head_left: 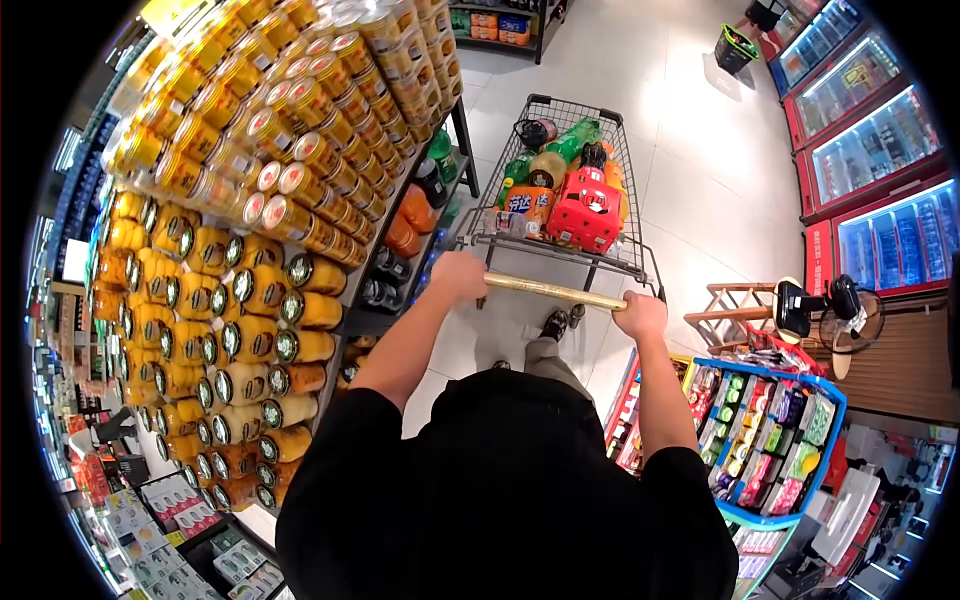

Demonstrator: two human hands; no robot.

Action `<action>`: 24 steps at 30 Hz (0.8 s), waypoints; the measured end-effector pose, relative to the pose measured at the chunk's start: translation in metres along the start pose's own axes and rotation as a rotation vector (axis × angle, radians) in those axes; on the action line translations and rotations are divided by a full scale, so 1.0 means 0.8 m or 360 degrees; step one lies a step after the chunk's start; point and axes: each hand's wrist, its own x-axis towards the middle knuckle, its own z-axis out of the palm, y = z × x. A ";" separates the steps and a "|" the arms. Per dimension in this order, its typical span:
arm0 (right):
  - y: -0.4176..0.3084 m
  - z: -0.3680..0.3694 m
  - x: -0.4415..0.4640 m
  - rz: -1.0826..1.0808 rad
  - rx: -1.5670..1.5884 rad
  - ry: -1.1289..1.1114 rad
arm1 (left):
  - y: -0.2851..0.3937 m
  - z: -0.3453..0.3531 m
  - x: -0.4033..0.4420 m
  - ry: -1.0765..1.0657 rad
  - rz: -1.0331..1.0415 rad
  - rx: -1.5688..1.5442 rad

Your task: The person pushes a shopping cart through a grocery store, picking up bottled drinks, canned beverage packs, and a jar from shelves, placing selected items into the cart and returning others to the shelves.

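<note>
Both my hands grip the yellow handle bar (550, 290) of a wire shopping cart (610, 120). My left hand (459, 277) is wrapped round its left end, and my right hand (640, 317) closes round the right end. Inside the cart lie a red pack with a dark top (588, 208), an orange drink pack (527, 202), green bottles (575, 138) and a round container with a pale lid (547, 170). Some goods at the bottom are partly covered by others.
Stacked yellow cans (300, 150) and glass jars of yellow fruit (205, 335) rise close on the left. Red-framed drink fridges (870, 145) line the right. Nearer stand a wooden stool (735, 310), a fan (850, 315) and a blue-rimmed candy display (765, 440). A dark basket (735, 50) sits ahead on the floor.
</note>
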 end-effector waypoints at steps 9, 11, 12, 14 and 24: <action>0.045 0.011 0.179 -0.0310 0.0079 0.0663 | -0.026 -0.069 0.148 0.0109 -0.0101 0.0088; 0.057 0.000 0.224 -0.0333 0.0026 0.0703 | -0.027 -0.089 0.182 0.0164 -0.0107 0.0060; 0.062 -0.008 0.245 -0.0384 0.0015 0.0715 | -0.029 -0.097 0.203 0.0213 -0.0107 0.0063; 0.065 -0.015 0.289 -0.0338 -0.0015 0.0685 | -0.045 -0.096 0.243 0.0248 -0.0086 0.0053; 0.081 -0.065 0.475 -0.0299 0.0080 0.0661 | -0.089 -0.198 0.415 0.0136 -0.0059 -0.0041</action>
